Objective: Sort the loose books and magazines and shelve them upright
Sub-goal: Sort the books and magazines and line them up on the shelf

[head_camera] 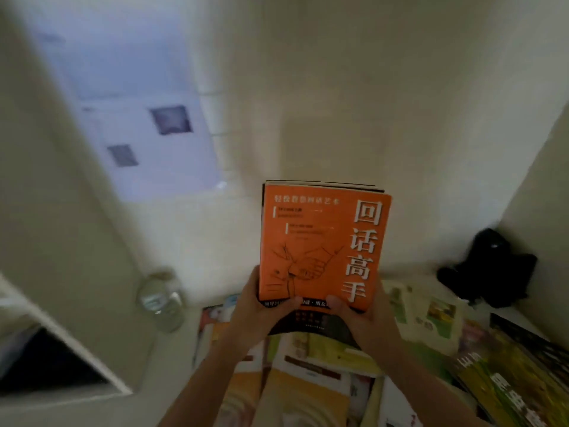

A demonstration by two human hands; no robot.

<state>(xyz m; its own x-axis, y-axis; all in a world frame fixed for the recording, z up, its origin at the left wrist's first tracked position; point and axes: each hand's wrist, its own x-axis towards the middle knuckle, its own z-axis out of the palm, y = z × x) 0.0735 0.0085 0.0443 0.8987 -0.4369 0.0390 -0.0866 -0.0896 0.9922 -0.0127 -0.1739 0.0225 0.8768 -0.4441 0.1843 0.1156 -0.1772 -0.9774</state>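
above loose mags (311,374), left hand (261,306) & right hand (363,312) grip orange book (320,241), thumbs on cover.

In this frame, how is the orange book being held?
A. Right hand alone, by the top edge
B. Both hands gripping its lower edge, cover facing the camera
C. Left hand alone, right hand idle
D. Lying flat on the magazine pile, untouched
B: the left hand and the right hand each grip the bottom of the orange book, thumbs on its front cover, raised above the loose magazines.
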